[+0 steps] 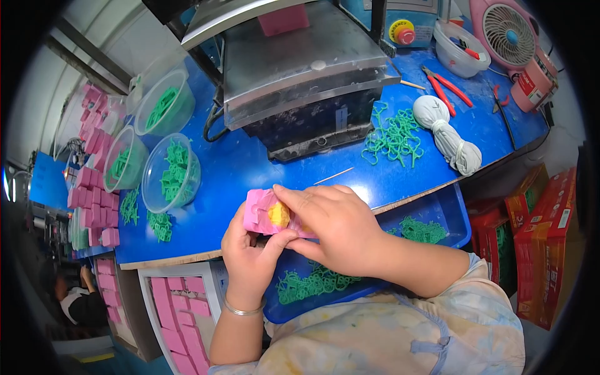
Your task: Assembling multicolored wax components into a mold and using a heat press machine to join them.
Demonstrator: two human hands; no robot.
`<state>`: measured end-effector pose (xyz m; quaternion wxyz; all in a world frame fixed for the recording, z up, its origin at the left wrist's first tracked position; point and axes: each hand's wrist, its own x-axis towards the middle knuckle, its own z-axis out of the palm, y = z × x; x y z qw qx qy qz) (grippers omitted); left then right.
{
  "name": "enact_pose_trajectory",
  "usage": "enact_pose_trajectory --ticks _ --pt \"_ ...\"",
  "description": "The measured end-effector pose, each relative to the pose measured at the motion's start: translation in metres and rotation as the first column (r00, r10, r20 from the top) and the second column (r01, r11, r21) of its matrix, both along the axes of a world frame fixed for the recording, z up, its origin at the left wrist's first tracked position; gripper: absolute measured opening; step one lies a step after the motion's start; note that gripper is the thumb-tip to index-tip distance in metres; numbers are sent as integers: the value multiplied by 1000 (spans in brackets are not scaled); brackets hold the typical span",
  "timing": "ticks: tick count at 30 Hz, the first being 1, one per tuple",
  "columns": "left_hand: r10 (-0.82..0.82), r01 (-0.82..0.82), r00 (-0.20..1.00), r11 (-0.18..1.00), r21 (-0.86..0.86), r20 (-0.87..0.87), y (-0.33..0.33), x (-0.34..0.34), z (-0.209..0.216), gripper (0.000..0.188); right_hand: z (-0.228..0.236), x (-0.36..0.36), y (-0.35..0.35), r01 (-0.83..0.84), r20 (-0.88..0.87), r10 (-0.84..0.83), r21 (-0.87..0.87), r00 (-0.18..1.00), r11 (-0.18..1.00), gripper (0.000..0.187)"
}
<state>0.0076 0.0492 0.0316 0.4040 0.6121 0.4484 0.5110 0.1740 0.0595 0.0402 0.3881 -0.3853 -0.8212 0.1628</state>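
Observation:
A small pink block (255, 219) with a wavy inner face is held between both my hands, close to the table's front edge. On its face shows a yellow rounded patch (279, 215); whether it is a separate piece I cannot tell. My left hand (247, 255) is closed round the block's left side and underside, thumb in front. My right hand (337, 222) grips the right side, with fingers over the top and thumb near the lower edge, hiding part of the block. A thin wooden stick (334, 175) lies on the table just beyond my hands.
A black machine (306, 94) stands behind. Clear tubs (150, 181) of green pieces and stacked pink blocks (94, 194) are at left. Green pieces (394, 137), a white cloth bundle (447, 137), red-handled pliers (445, 90) and a pink fan (503, 34) lie right. Below is a blue tray (459, 215).

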Motion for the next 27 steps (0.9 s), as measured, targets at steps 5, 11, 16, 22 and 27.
enact_pose_trajectory --ticks 5,11,16,22,27 --pt "-17 22 988 999 31 -151 1 -5 0 48 -8 -1 1 38 -98 -40 -20 994 999 59" --pt "21 91 918 961 260 -397 1 -8 -3 51 -10 -2 -1 80 -47 -81 -9 996 997 62" --pt "-94 145 915 984 102 -391 0 -2 6 59 -6 -3 -1 82 -17 -81 18 997 997 63" --pt "-28 126 914 968 217 -406 6 -7 -4 50 -4 -5 -1 81 -29 -81 9 996 997 61" --pt "-147 140 981 988 -58 -128 11 -12 2 34 -11 5 7 -33 -244 13 -80 970 996 49"
